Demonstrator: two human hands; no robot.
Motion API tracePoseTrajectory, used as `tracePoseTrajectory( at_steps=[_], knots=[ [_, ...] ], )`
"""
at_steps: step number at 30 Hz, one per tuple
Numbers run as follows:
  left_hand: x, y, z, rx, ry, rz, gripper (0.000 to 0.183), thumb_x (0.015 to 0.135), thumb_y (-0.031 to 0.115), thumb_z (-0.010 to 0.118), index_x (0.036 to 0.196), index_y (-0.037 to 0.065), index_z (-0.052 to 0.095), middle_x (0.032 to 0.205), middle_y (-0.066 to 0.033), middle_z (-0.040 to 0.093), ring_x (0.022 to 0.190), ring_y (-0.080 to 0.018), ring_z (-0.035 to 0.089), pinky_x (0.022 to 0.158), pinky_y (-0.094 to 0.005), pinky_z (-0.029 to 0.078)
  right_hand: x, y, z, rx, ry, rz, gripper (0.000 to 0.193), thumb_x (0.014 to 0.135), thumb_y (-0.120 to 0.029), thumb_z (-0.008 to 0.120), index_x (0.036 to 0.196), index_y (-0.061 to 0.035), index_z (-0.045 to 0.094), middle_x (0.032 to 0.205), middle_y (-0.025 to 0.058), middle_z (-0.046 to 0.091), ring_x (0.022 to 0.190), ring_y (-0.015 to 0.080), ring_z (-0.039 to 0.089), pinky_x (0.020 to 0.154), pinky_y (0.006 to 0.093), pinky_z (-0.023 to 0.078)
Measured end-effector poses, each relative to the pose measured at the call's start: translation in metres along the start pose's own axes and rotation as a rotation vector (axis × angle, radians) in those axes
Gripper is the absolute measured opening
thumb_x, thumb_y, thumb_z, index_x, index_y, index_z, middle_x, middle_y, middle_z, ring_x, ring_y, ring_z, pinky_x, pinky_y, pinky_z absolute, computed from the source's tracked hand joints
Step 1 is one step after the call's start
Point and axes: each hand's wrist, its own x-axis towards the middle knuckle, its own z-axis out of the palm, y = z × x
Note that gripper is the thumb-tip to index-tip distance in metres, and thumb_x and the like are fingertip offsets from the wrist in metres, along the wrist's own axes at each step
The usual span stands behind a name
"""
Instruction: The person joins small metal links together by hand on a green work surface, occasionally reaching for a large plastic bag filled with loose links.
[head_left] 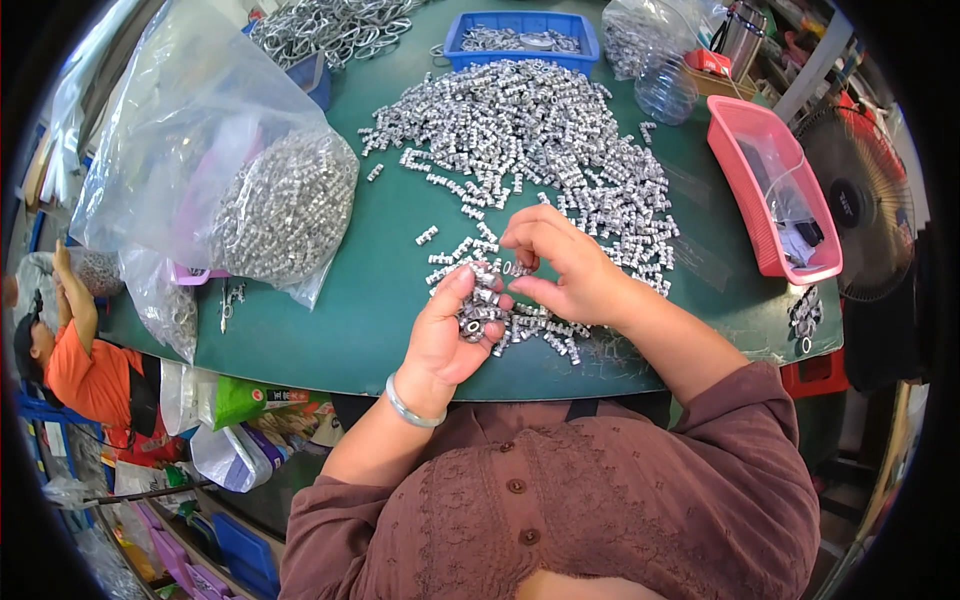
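Observation:
My left hand [438, 345], palm up with a bangle on the wrist, is closed around several small silver metal fittings [484, 297], one showing a ring-shaped end. Just above it, my right hand [568, 268] has thumb and forefinger bent together at a small silver metal part [514, 268], which the fingers partly cover. Both hands are over the near part of the green table [380, 345]. Beyond them spreads a large heap of short, ribbed silver fittings [510, 120], with loose ones scattered down to the hands.
To the left stands a clear plastic bag [285, 205] full of small metal parts. A blue tray [522, 20] of metal pieces is at the back, beside chained metal links [325, 32]. At right are a pink basket [742, 185] and a fan [850, 203]. Another person [85, 365] is at far left.

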Motion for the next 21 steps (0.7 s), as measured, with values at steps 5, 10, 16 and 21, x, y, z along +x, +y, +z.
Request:
tracePoseTrajectory(
  at_steps=[5, 10, 16, 21],
  knots=[
    [0.004, 0.000, -0.007, -0.326, -0.118, -0.153, 0.017, 0.089, 0.026, 0.051, 0.094, 0.011, 0.056, 0.088, -0.0047, 0.057, 0.078, -0.0215, 0.054, 0.050, -0.0243, 0.042, -0.004, 0.003, 0.001, -0.020, 0.000, -0.036, 0.027, 0.068, 0.003, 0.065, 0.092, -0.0005, 0.052, 0.106, 0.0112, 0.047, 0.081, 0.0203, 0.057, 0.067, 0.0295, 0.048],
    [0.004, -0.001, -0.007, -0.354, -0.138, -0.177, 0.017, 0.088, 0.025, 0.051, 0.094, 0.011, 0.056, 0.089, -0.0055, 0.057, 0.079, -0.0222, 0.055, 0.051, -0.0246, 0.044, -0.004, 0.000, 0.002, -0.001, 0.027, -0.024, 0.019, 0.069, 0.002, 0.064, 0.085, -0.0012, 0.055, 0.104, 0.0103, 0.049, 0.082, 0.0209, 0.058, 0.067, 0.0293, 0.049],
    [0.001, 0.001, 0.002, -0.273, -0.109, -0.157, 0.018, 0.085, 0.021, 0.053, 0.099, 0.010, 0.056, 0.090, -0.0063, 0.057, 0.080, -0.0232, 0.056, 0.052, -0.0264, 0.045, -0.004, 0.001, 0.000, 0.016, 0.010, -0.074, 0.021, 0.070, 0.002, 0.064, 0.090, -0.0033, 0.058, 0.087, 0.0073, 0.059, 0.079, 0.0215, 0.060, 0.065, 0.0307, 0.050],
    [0.000, 0.002, 0.005, -0.149, -0.129, -0.135, 0.022, 0.083, 0.020, 0.055, 0.103, 0.010, 0.056, 0.092, -0.0079, 0.059, 0.078, -0.0245, 0.058, 0.051, -0.0281, 0.046, -0.004, -0.008, 0.003, 0.071, 0.033, 0.045, 0.033, 0.069, 0.003, 0.066, 0.099, -0.0022, 0.054, 0.086, 0.0099, 0.060, 0.077, 0.0248, 0.061, 0.065, 0.0317, 0.049]
  ],
)
